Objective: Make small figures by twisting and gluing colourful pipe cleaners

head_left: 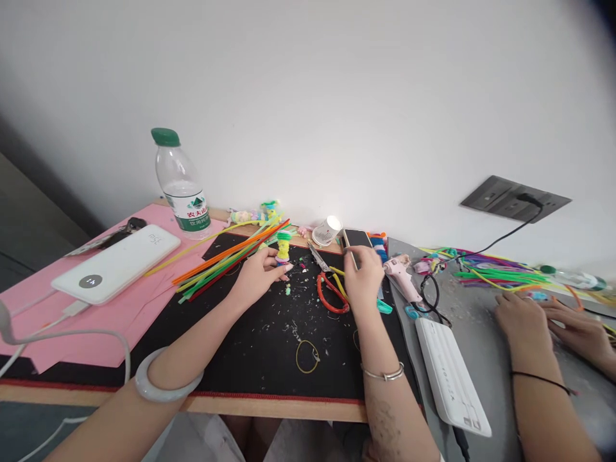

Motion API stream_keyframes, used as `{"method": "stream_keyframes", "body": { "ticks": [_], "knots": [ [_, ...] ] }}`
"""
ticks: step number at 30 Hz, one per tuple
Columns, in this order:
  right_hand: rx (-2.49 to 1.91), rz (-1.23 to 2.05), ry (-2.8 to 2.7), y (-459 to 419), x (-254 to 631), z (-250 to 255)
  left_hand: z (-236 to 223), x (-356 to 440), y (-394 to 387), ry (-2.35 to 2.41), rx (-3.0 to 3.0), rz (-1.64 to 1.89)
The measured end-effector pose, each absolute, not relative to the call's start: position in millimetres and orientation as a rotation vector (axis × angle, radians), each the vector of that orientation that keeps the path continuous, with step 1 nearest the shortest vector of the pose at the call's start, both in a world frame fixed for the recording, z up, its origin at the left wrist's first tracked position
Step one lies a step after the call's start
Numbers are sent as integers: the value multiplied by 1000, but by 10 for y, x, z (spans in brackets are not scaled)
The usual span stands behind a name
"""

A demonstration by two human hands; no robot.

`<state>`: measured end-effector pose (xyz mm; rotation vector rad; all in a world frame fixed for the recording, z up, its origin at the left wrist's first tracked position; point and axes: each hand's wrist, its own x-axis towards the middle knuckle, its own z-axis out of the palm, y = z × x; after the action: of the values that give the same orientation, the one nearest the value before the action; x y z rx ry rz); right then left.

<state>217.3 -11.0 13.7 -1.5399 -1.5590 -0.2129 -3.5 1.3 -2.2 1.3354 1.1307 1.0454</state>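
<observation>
My left hand [262, 269] pinches a small pipe-cleaner piece [283, 247] upright over the black mat [240, 350]. Its yellow coils have a green and white top and some purple near the fingers. My right hand [364, 273] is curled over the lower end of a dark-screened phone [357, 239]; what its fingertips grip is hidden. Just left of that hand, red-handled scissors [332, 292] lie with blades partly apart. A bundle of orange, green, yellow and red pipe cleaners [226, 260] rests beside my left hand.
A water bottle [183, 186] and white power bank [118, 263] stand on pink paper [29, 317] at left. A tipped paper cup [327, 231] is by the wall. Rightward are a pink glue gun [403, 279], another power bank [452, 375] and another person's hands [524, 321].
</observation>
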Motion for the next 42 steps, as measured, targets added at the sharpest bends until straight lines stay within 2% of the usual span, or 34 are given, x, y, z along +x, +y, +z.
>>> {"method": "stream_keyframes", "body": {
  "ticks": [3, 5, 9, 12, 15, 25, 31, 33, 36, 39, 42],
  "knots": [
    [-1773, -431, -1319, -110, 2512, 184, -31, -33, 7, 1110, 1348, 1049],
    [-1977, -445, -1152, -133, 2714, 182, -45, -28, 5, 1094, 1350, 1048],
    [-2404, -250, -920, -195, 2967, 154, -80, -15, 12, 1083, 1337, 1053],
    [-2561, -28, -814, -219, 3048, 152, -93, -12, 14, 1068, 1345, 1055],
    [-2558, 11, -788, -232, 3067, 166, -81, -12, 4, 1067, 1347, 1046],
    [-2500, -189, -727, -269, 3021, 170, -28, -6, -15, 1114, 1390, 1036],
    [-1991, -356, -891, -212, 2937, 208, -50, 6, 1, 1110, 1376, 1035],
    [-1776, -250, -1011, -190, 2845, 230, -58, 13, 7, 1111, 1366, 1039],
    [-1551, 117, -1203, -174, 2672, 238, -59, 20, 12, 1121, 1361, 1051],
    [-1452, 505, -1385, -179, 2503, 198, -45, 26, 6, 1143, 1359, 1056],
    [-1393, 760, -1498, -187, 2363, 138, -17, 31, -8, 1169, 1368, 1049]
  ]
}}
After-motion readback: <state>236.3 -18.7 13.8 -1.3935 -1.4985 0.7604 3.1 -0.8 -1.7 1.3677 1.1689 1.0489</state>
